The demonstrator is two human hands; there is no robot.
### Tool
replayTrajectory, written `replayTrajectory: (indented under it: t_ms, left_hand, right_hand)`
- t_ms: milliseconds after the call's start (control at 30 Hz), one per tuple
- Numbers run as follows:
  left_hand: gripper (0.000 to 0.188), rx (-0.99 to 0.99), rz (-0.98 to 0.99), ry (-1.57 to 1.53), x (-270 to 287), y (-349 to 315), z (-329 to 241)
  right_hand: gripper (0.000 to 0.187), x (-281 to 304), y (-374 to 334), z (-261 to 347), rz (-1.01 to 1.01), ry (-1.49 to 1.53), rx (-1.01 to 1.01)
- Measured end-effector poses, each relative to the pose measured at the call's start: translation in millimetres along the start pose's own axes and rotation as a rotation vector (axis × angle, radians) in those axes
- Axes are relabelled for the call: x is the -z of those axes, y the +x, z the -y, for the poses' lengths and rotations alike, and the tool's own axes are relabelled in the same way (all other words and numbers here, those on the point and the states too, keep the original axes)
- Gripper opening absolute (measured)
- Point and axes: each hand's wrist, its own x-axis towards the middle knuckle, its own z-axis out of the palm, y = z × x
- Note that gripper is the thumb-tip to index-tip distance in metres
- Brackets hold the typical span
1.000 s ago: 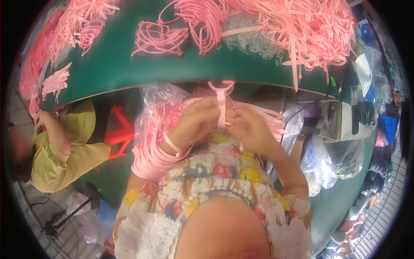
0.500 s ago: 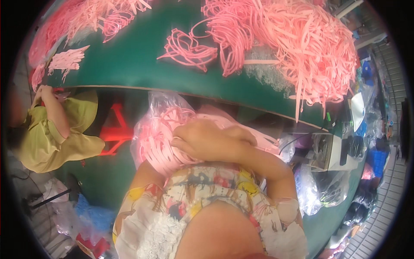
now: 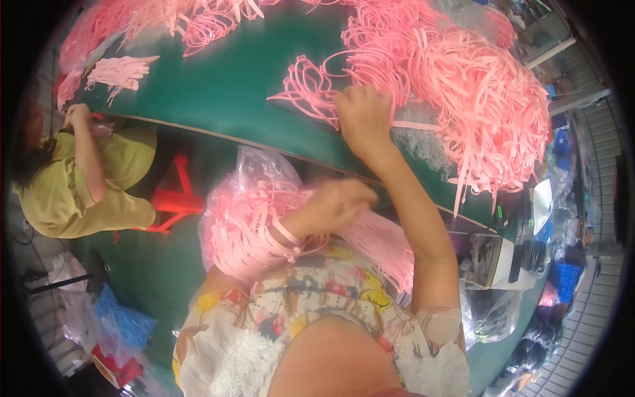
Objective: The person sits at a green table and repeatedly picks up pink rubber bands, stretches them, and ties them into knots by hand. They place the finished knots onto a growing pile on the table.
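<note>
In my lap lies a big bunch of pale pink straps, partly in a clear plastic bag. My left hand is above the right part of this bunch, with a pink strap looped round its wrist. Motion smears its fingers, so their grip is unclear. Out over the green table, my right hand has curled fingers closed at the edge of some darker pink straps; its fingertips are partly hidden. More flat pink straps spread to the right of my left hand, across my lap.
A large heap of pink straps covers the right of the green table. A small bundle lies at its left. A person in yellow-green works there, near a red stool. Bags and boxes stand at right.
My right hand has left the bunch in my lap and reached forward to the straps on the table. My left hand now shows above the bunch, blurred. The view has shifted slightly.
</note>
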Motion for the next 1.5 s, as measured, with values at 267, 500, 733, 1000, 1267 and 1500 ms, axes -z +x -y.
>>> replayTrajectory:
  t_ms: [267, 500, 733, 1000, 1267, 1500]
  left_hand:
    - [0.040, 0.032, -0.396, 0.537, 44, 15, 15]
    - [0.038, 0.046, -0.420, 0.534, 46, 15, 21]
    - [0.034, -0.309, -0.486, 0.622, 32, 10, -19]
    - [0.033, -0.243, 0.108, 0.353, -45, 8, -33]
    - [0.016, -0.150, 0.508, 0.232, -80, 15, -21]
    - [0.014, -0.017, 0.667, 0.106, -101, 10, -20]
  right_hand:
    - [0.013, 0, 7, -16, 0.176, 0.409, -0.254]
    - [0.018, 13, 13, -18, -0.239, 0.863, -0.453]
    - [0.018, 94, -62, -13, 0.045, 1.249, -0.761]
    - [0.021, 135, -188, 18, 0.211, 1.373, -0.868]
    - [0.019, 144, -336, 1, 0.251, 0.317, -1.124]
    - [0.024, 129, -346, 3, 0.459, 0.135, -1.000]
